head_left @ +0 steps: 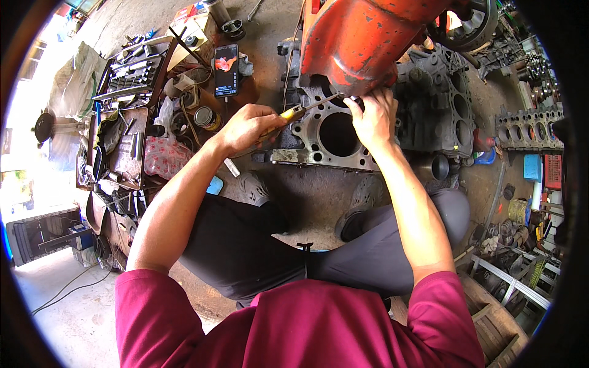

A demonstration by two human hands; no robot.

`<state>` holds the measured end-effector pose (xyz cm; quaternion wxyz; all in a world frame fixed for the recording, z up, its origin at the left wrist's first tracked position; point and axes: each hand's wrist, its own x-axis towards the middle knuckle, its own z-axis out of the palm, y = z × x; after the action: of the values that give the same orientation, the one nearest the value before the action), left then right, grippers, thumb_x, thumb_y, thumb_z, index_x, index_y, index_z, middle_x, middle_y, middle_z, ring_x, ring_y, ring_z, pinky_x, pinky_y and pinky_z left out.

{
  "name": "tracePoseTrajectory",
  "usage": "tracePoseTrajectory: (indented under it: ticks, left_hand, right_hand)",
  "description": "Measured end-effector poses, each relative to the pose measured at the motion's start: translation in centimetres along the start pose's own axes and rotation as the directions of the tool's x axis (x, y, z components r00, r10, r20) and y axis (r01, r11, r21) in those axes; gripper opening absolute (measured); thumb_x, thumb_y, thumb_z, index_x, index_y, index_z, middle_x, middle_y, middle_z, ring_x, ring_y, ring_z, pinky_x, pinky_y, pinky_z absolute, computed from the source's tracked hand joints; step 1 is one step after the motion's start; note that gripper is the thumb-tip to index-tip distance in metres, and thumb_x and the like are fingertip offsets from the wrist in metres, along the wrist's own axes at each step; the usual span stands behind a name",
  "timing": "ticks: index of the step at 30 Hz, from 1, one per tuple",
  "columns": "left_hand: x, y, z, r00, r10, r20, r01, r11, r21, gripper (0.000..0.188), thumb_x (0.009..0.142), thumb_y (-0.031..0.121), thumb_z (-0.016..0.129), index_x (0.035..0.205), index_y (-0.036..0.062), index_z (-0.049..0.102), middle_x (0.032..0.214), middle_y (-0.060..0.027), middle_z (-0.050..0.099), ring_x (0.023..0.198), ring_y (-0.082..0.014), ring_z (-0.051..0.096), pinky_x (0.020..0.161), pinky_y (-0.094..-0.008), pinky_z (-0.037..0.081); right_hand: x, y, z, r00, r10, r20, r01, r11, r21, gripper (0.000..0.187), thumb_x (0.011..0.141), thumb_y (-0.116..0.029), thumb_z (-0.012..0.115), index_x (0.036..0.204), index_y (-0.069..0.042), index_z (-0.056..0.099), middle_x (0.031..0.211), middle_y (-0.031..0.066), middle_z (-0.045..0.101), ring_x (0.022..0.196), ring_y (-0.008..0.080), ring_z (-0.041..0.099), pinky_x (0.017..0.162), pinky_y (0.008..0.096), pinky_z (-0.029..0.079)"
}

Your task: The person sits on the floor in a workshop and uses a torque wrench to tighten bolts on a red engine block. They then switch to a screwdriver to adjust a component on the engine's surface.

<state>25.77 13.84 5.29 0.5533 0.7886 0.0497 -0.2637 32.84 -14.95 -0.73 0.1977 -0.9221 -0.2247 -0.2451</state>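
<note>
My left hand (248, 130) is closed around the yellow handle of a screwdriver (292, 114). Its thin metal shank slants up and right, the tip close to my right thumb under the orange-painted machine head (359, 43). My right hand (375, 119) is at the lower edge of that machine, fingers curled and thumb pressed in by a small dark part; what it grips is mostly hidden. Below both hands lies an engine block (299, 157), its flat top face pierced by a large round cylinder bore and smaller holes.
A second dark engine block (423, 122) stands on the right. To the left are a phone (226, 70) propped upright, a tin can (207, 118) and a tray of sockets (136, 70). A handwheel (485, 27) juts out at upper right. My shoes (253, 189) flank the near side.
</note>
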Motion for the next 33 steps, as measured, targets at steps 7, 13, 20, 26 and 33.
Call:
tracePoseTrajectory:
  ticks: [7, 13, 20, 26, 33]
  left_hand:
    - [0.0, 0.07, -0.09, 1.0, 0.002, -0.001, -0.002, 0.999, 0.045, 0.029, 0.095, 0.029, 0.061, 0.091, 0.0019, 0.07, 0.071, -0.0034, 0.064, 0.059, -0.0087, 0.055, 0.052, -0.0259, 0.043]
    - [-0.03, 0.13, -0.1, 1.0, -0.016, -0.005, 0.016, 0.999, 0.051, 0.029, 0.095, 0.03, 0.061, 0.092, 0.0025, 0.07, 0.072, -0.0032, 0.064, 0.06, -0.0086, 0.055, 0.053, -0.0259, 0.043]
    - [-0.12, 0.23, -0.07, 1.0, -0.024, 0.003, 0.024, 1.0, 0.013, 0.03, 0.095, 0.031, 0.061, 0.091, 0.0029, 0.07, 0.071, -0.0031, 0.064, 0.06, -0.0084, 0.055, 0.053, -0.0258, 0.044]
    - [-0.02, 0.09, -0.04, 1.0, -0.022, -0.003, 0.022, 1.0, 0.009, 0.029, 0.095, 0.03, 0.062, 0.091, 0.0021, 0.07, 0.071, -0.0032, 0.064, 0.058, -0.0085, 0.054, 0.052, -0.0261, 0.043]
    - [0.03, 0.02, -0.16, 0.999, -0.037, 0.001, 0.037, 0.999, 0.0, 0.033, 0.093, 0.035, 0.063, 0.091, 0.003, 0.072, 0.072, -0.0025, 0.064, 0.06, -0.0104, 0.056, 0.053, -0.028, 0.044]
  right_hand:
    - [0.02, 0.03, 0.09, 1.0, -0.004, -0.008, 0.004, 1.0, 0.004, 0.027, 0.084, -0.034, 0.074, 0.094, -0.009, 0.071, 0.099, 0.0079, 0.065, 0.105, 0.0317, 0.054, 0.085, 0.0454, 0.041]
    - [0.05, 0.09, 0.04, 1.0, -0.001, -0.005, 0.001, 1.0, 0.001, 0.027, 0.084, -0.034, 0.074, 0.095, -0.009, 0.071, 0.101, 0.0081, 0.064, 0.106, 0.0316, 0.054, 0.086, 0.0454, 0.041]
    - [0.03, 0.03, -0.04, 1.0, 0.003, 0.015, -0.003, 1.0, -0.005, 0.027, 0.085, -0.034, 0.074, 0.098, -0.011, 0.072, 0.103, 0.0075, 0.064, 0.108, 0.0309, 0.054, 0.087, 0.0452, 0.04]
    - [0.06, 0.14, 0.01, 1.0, -0.009, 0.001, 0.009, 1.0, -0.009, 0.027, 0.084, -0.034, 0.074, 0.096, -0.011, 0.072, 0.102, 0.0073, 0.064, 0.107, 0.0307, 0.054, 0.087, 0.0448, 0.04]
    - [0.06, 0.11, -0.09, 1.0, -0.008, 0.004, 0.008, 1.0, 0.002, 0.026, 0.083, -0.033, 0.075, 0.095, -0.01, 0.072, 0.101, 0.0072, 0.064, 0.106, 0.0308, 0.054, 0.086, 0.0449, 0.04]
